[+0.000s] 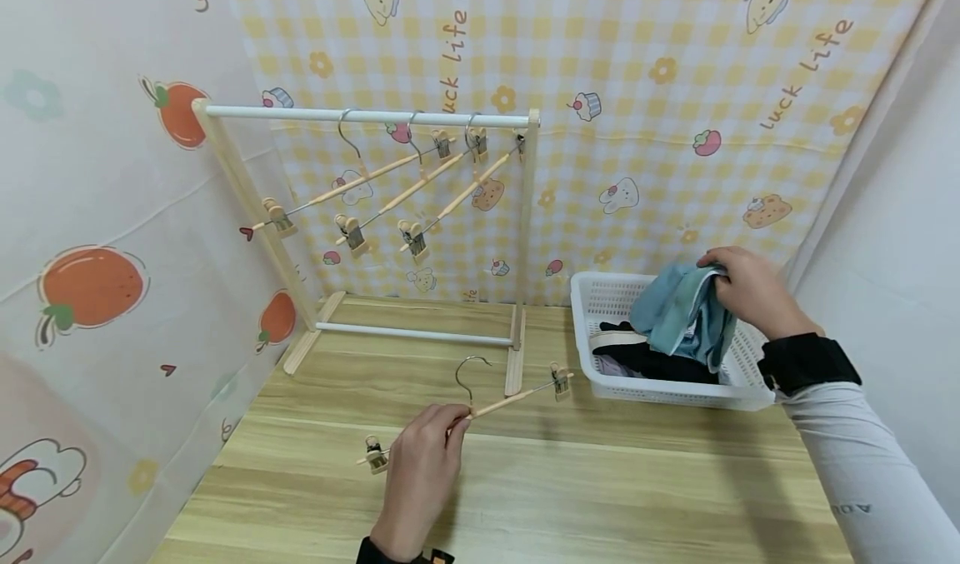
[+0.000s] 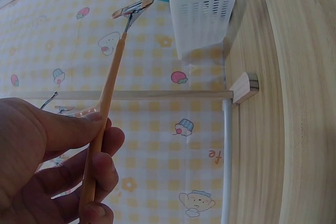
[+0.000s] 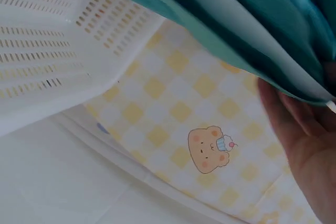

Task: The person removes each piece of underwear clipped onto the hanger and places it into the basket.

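A wooden clip hanger [image 1: 510,402] with a metal hook is pinched in my left hand [image 1: 426,456], held above the table near its front. In the left wrist view, thumb and fingers close round the hanger's bar [image 2: 111,77], with a clip [image 2: 133,8] at its far end. My right hand [image 1: 753,291] grips a blue-green cloth garment [image 1: 678,310] by its upper edge, over the white basket [image 1: 588,364]. In the right wrist view the garment [image 3: 231,19] hangs in folds from the fingers; their tips are partly hidden behind it.
Black clothing [image 1: 660,364] and other folded pieces lie in the basket. Left of it stands a wooden rack [image 1: 523,247] with a white top rail [image 1: 300,114], from which 3 clip hangers hang. Patterned cloth [image 1: 637,156] covers the walls behind and at the left.
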`<state>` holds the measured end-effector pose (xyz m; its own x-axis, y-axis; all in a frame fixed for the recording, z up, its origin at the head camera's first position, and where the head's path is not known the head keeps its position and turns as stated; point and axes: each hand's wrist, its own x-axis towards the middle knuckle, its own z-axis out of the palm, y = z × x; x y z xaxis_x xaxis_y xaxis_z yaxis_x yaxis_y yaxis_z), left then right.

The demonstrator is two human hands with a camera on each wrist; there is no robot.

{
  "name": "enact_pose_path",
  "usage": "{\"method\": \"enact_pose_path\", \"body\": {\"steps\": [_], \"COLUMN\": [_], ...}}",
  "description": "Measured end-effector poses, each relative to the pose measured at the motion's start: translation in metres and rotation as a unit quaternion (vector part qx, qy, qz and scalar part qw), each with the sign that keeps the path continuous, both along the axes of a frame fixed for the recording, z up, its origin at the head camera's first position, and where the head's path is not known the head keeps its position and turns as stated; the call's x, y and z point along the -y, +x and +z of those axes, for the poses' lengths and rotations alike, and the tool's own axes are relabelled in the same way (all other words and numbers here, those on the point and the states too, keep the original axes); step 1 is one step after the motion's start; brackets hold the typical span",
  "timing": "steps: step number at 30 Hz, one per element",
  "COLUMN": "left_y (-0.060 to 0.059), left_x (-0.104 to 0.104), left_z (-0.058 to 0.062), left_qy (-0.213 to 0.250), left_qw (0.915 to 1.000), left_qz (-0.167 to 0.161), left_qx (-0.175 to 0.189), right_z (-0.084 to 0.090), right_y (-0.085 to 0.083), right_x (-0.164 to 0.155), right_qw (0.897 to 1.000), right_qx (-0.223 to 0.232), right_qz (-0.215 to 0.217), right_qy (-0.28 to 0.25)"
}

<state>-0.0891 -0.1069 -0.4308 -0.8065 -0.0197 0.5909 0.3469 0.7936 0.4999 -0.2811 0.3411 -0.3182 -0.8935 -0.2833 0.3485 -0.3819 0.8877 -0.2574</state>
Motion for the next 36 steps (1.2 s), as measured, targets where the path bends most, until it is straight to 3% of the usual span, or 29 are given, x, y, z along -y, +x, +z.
{"method": "enact_pose_path", "body": {"steps": [4, 6, 15, 25, 36], "left_y": [0.0, 0.0, 0.001, 0.003, 0.003], "left_x": [0.0, 0.0, 0.0, -0.001, -0.001], "left_z": [0.0, 0.0, 0.001, 0.002, 0.001], "left_qy": [0.0, 0.001, 0.003, 0.001, 0.002], "left_qw": [1.0, 1.0, 0.9999, 1.0, 0.9999], "left_qz": [-0.001, -0.002, 0.0, 0.004, 0.006], "left_qx": [0.002, 0.001, 0.012, 0.006, 0.008], "right_z": [0.0, 0.0, 0.006, 0.011, 0.014], "right_y": [0.0, 0.0, 0.01, 0.027, 0.071], "right_x": [0.0, 0.0, 0.002, 0.015, 0.054], "right_qw": [0.997, 0.995, 0.995, 0.999, 0.995], "right_qx": [0.077, 0.094, 0.097, 0.042, -0.094], "right_qz": [-0.001, -0.005, -0.008, 0.007, 0.041], "right_qy": [0.02, 0.022, 0.012, -0.002, -0.013]}}
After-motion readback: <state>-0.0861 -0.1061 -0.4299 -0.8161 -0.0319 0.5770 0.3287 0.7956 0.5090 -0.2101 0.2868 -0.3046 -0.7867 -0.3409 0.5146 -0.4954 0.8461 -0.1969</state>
